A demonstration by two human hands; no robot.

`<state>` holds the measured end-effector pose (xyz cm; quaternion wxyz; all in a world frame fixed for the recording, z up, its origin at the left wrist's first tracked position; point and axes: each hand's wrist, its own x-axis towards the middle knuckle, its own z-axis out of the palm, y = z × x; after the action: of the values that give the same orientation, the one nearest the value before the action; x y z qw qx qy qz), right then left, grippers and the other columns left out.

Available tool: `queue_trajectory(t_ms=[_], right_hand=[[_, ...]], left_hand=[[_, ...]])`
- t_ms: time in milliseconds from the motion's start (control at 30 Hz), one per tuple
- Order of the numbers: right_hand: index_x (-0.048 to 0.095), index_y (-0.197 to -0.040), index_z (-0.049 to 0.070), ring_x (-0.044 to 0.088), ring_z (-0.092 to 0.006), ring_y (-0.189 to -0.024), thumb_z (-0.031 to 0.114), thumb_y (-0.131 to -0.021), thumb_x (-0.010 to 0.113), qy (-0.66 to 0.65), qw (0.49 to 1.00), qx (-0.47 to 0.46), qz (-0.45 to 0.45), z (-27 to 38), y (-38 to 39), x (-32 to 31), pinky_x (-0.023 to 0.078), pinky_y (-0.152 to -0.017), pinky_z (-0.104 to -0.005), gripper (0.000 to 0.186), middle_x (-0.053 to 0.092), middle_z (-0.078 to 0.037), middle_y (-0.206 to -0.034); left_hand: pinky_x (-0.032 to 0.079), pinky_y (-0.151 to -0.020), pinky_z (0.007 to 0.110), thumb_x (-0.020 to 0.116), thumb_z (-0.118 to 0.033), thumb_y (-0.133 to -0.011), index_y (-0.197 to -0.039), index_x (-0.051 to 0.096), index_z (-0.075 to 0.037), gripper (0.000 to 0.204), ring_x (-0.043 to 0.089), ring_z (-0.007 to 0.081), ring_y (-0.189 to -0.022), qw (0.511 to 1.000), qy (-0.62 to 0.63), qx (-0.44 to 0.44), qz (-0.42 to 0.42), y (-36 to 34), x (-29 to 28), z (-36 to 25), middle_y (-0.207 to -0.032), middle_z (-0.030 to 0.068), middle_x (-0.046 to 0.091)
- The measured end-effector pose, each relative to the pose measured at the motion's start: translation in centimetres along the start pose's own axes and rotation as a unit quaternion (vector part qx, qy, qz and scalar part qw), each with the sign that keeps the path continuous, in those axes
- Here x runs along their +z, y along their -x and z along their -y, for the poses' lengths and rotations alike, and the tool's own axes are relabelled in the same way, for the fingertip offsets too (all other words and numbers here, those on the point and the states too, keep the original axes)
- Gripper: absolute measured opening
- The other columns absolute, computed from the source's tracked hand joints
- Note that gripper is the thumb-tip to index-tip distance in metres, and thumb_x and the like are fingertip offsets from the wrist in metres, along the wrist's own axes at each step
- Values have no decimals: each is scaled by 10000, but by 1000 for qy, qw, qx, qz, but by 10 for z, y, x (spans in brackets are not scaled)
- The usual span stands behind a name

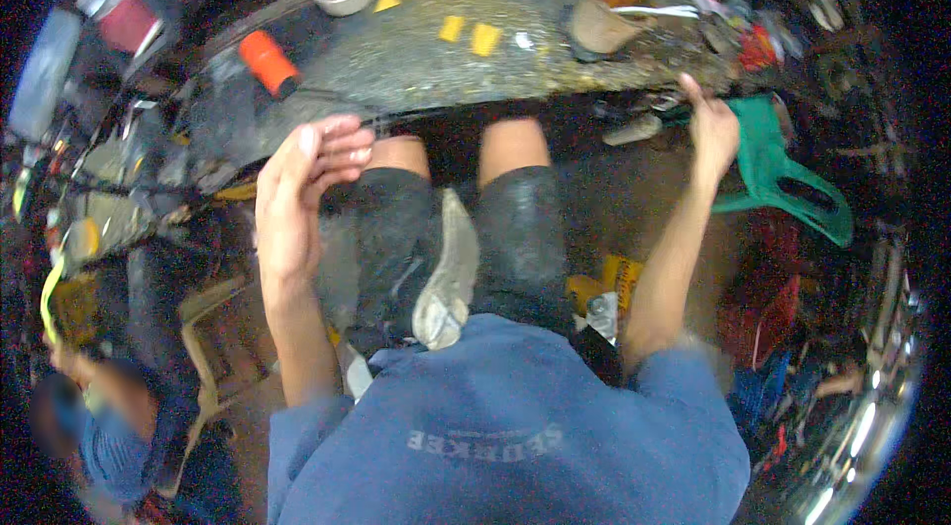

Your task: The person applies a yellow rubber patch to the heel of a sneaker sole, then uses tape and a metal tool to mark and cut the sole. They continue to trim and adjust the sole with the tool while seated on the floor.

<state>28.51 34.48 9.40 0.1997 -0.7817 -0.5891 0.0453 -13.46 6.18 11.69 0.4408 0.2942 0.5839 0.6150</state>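
half open, the left hand (295,183) looks empty, near the orange cylinder (264,59) on the table (386,54); the right hand (713,137) is beside the green plastic object (761,139), its hold unclear. a careless left-arm swing could knock the cylinder away.

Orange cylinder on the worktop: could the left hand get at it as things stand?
Probably yes: the left hand is raised near the worktop's edge, and nothing visible blocks the way to the orange cylinder, though blur hides fine detail.
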Motion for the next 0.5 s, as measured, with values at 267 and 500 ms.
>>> queue_trajectory(t_ms=[267, 500], right_hand=[[770, -1204, 37, 706, -393, -1182, 726, -730, 824, 282, 937, -143, 151, 35, -127, 22, 569, -1004, -473, 838, 721, -245, -1280], [751, -1220, 52, 745, -214, -871, 341, -925, 842, 120, 924, -162, 326, 12, -184, 0, 619, -698, -371, 423, 781, -116, -1018]], left_hand=[[527, -965, 342, 506, -385, -1123, -1257, 713, 34, 486, 725, 211, -1046, 997, -29, 3, 67, 36, 32, 9, -1164, 153, 773], [538, -976, 343, 498, -413, -1127, -1244, 719, 28, 507, 730, 209, -1063, 1000, -1, -10, 15, 48, 14, 20, -1159, 151, 777]])
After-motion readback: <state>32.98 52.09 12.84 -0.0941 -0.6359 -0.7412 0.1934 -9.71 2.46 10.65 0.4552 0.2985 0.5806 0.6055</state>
